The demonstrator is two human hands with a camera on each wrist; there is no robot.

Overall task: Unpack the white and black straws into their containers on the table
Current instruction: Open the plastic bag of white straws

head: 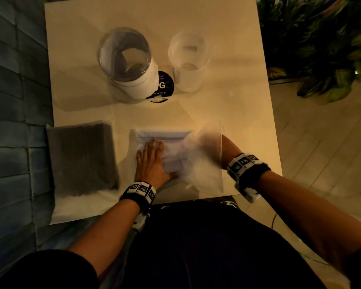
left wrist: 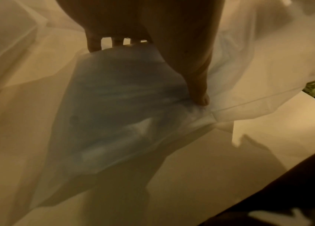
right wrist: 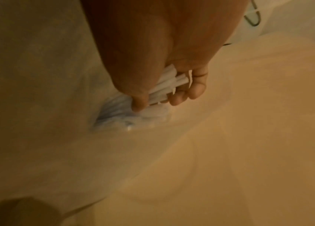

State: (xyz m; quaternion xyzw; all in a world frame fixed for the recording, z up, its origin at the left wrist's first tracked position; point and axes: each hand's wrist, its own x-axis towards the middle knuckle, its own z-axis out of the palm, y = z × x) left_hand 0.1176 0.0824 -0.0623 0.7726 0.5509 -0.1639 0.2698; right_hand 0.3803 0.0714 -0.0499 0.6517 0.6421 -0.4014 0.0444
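Observation:
A translucent bag of white straws point(head: 167, 140) lies on the near middle of the table point(head: 227, 97). My left hand point(head: 150, 161) lies flat on the bag, fingers straight; in the left wrist view the left hand point(left wrist: 162, 64) presses the plastic bag point(left wrist: 114, 114) down. My right hand point(head: 227, 149) reaches into the bag's right end, blurred behind plastic. In the right wrist view the right hand point(right wrist: 158, 99) grips a bunch of white straws point(right wrist: 172, 82). A pack of black straws point(head: 81, 159) lies at the near left. Two clear containers stand farther back: one with a white base point(head: 125, 63), one frosted point(head: 188, 61).
A black round sticker marked "GO" point(head: 163, 86) sits between the two containers. Green plants point(head: 321, 49) stand on the floor to the right of the table. A blue-grey panelled surface point(head: 13, 122) runs along the table's left side. My dark-clothed lap point(head: 196, 247) is at the near edge.

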